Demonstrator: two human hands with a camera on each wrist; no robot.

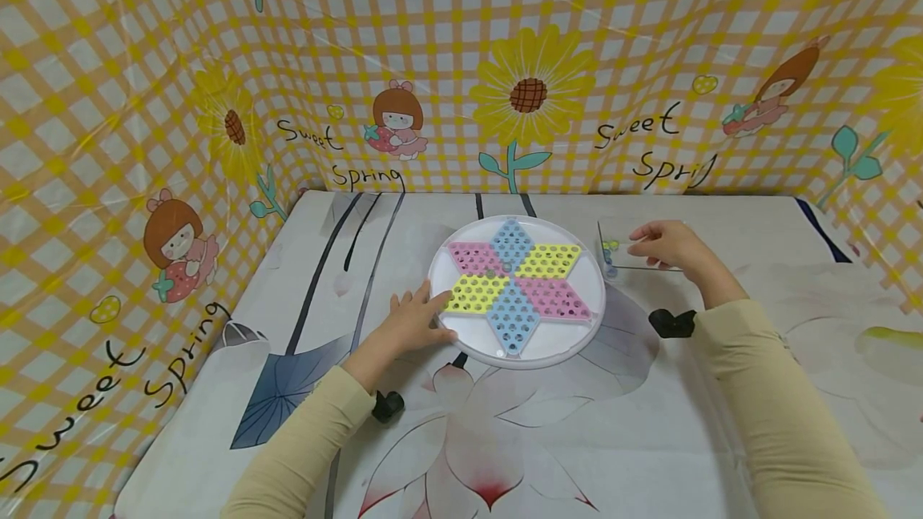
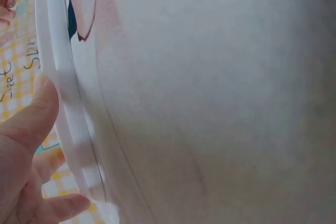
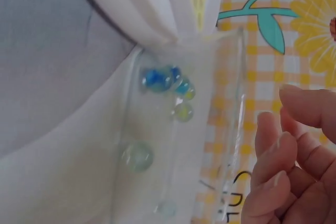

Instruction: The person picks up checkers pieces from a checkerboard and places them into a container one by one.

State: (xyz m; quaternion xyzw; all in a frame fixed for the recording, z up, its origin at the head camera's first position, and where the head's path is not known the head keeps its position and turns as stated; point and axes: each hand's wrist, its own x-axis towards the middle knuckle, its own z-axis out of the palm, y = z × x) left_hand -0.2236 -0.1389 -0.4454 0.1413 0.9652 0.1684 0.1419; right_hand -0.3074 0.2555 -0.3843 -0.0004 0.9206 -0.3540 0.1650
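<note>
A round white Chinese checkers board (image 1: 469,343) with a pink, yellow and blue star lies on the table. My left hand (image 1: 414,319) rests on its left rim, fingers spread; the left wrist view shows the thumb (image 2: 39,108) against the white edge. Right of the board is a clear plastic tray (image 3: 157,182) with several blue, green-yellow and clear marbles (image 3: 157,80). My right hand (image 1: 667,247) hovers by the tray with loosely bent fingers (image 3: 275,153). No marble shows between them. Two clear marbles (image 1: 490,272) seem to sit near the star's centre.
A patterned white cloth (image 1: 433,463) covers the table. Yellow checked curtain (image 1: 447,38) hangs behind and along the left side. Dark wrist mounts (image 1: 672,323) sit below both wrists. The tray stands close to the board's right rim.
</note>
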